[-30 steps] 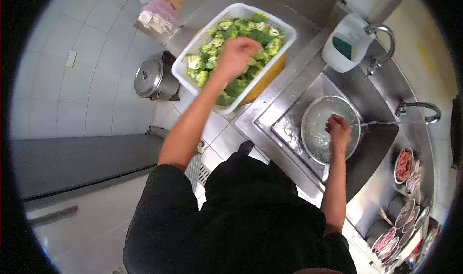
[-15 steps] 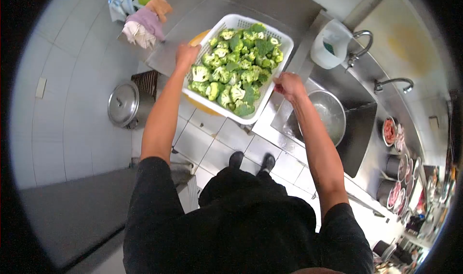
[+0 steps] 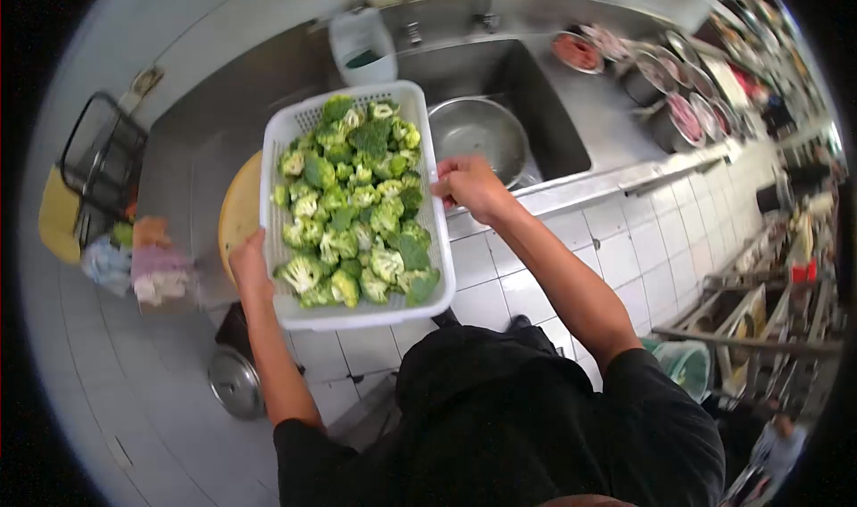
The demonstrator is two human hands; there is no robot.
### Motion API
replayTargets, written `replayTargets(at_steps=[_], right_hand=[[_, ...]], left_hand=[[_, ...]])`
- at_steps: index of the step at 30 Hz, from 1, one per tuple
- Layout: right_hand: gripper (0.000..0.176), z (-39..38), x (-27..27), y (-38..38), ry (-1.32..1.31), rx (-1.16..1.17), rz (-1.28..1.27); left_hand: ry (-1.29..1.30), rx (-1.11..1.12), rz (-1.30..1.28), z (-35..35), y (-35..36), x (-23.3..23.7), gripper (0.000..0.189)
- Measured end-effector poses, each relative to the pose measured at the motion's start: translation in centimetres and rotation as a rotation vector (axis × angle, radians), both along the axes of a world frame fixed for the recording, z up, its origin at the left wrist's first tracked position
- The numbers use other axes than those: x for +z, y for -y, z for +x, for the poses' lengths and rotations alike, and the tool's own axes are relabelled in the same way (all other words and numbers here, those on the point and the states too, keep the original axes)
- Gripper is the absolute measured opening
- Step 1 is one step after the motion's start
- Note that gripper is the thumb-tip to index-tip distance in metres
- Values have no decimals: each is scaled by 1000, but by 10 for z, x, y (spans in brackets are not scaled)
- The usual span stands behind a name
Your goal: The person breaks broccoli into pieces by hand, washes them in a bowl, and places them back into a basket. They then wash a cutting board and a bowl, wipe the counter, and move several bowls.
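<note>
A white perforated basket (image 3: 435,230) full of cut broccoli (image 3: 357,199) is held up in front of my body. My left hand (image 3: 250,261) grips its left rim. On the opposite side, my right hand (image 3: 469,188) is closed on the right rim. Part of a round yellow board (image 3: 239,212) shows behind the basket's left side, on the steel counter. Just right of the basket, a metal bowl (image 3: 478,137) sits in the sink (image 3: 549,105).
A white container (image 3: 361,47) stands beside a faucet. Bowls of meat (image 3: 578,52) and metal pots (image 3: 644,80) line the right counter. Cloths (image 3: 161,270) lie at left, above a lidded pot (image 3: 236,382). A person (image 3: 778,444) is far off at lower right.
The view has turned toward the right, bringing more of the kitchen into sight. Both hands still hold the basket, which now appears nearer and more upright in the view.
</note>
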State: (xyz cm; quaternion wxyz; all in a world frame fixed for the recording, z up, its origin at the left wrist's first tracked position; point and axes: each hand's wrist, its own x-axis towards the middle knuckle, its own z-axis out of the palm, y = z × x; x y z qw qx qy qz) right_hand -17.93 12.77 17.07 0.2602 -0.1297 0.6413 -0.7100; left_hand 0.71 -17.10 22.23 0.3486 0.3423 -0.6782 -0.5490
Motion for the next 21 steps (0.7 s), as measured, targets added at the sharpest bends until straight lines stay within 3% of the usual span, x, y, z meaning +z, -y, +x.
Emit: replayTargets(at_steps=[4,6,8,11,14,21], right_hand=[[17,26,22,-17,-97,-129,149],[20,29,-1,-14,-115,-237,169],[23,43,3,-18,-68,-311,99],[18,91,43,-31,43,-457,-49],[15,136,71,-46,43,-601,-70],[12,184,95,-10,45,-889,-36]], left_hand=[[56,-173,-45,-5,14,15,32],[154,-278,-17,-17,12,33,31],[31,-353,-24,-37,24,35,31],[159,-499,108,-50,5,90,31],[187,-569,-9,-39,-22,138,32],[218,-847,14,-97,20,139,27]])
